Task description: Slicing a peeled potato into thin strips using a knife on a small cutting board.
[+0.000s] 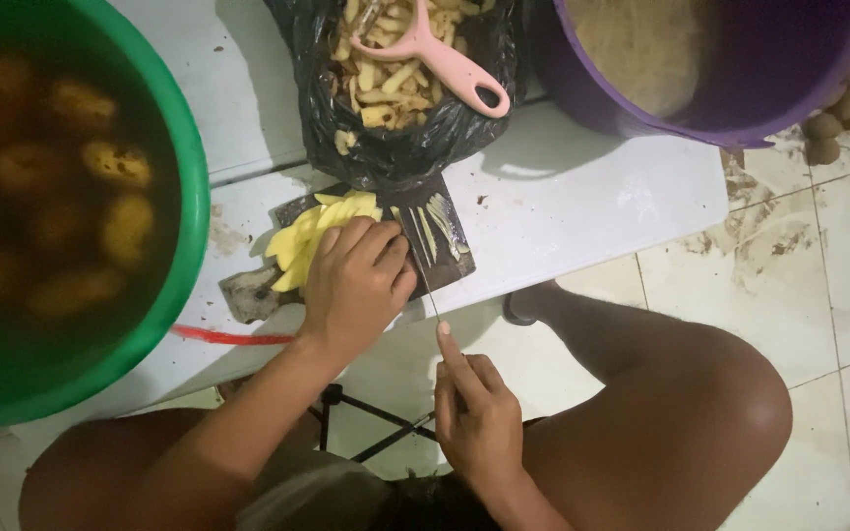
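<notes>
Pressing sliced potato [319, 231] onto the cutting board [248, 293], the left hand [356, 285] steadies it while the right hand [474, 413] grips a knife [423, 270]; some strips lie cut, whole potatoes [115, 162] wait in the green bucket [194, 197].

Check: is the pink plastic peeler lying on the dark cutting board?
No, the pink plastic peeler rests on peelings in the black plastic bag, beyond the dark cutting board.
</notes>
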